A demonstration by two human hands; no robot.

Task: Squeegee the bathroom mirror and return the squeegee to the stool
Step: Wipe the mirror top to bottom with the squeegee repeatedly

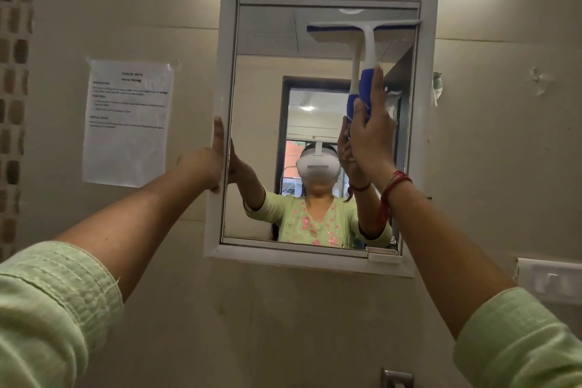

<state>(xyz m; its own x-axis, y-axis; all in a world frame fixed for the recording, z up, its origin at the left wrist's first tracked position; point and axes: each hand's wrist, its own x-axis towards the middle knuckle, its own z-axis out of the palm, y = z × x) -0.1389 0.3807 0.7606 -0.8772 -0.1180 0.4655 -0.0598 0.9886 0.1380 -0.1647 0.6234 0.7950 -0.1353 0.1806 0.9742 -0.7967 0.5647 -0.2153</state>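
A white-framed bathroom mirror (pixel 261 123) hangs on the beige wall ahead. My right hand (pixel 370 132) grips the blue handle of a white squeegee (pixel 367 41). Its blade lies flat against the glass near the mirror's top right corner. My left hand (pixel 209 161) presses with straight fingers against the mirror's left frame edge, about halfway up. The stool is out of view.
A printed paper sheet (pixel 126 123) is taped to the wall left of the mirror. A white switch plate (pixel 549 280) sits low on the right wall. A metal fitting (pixel 396 378) shows at the bottom edge. A light strip runs above the mirror.
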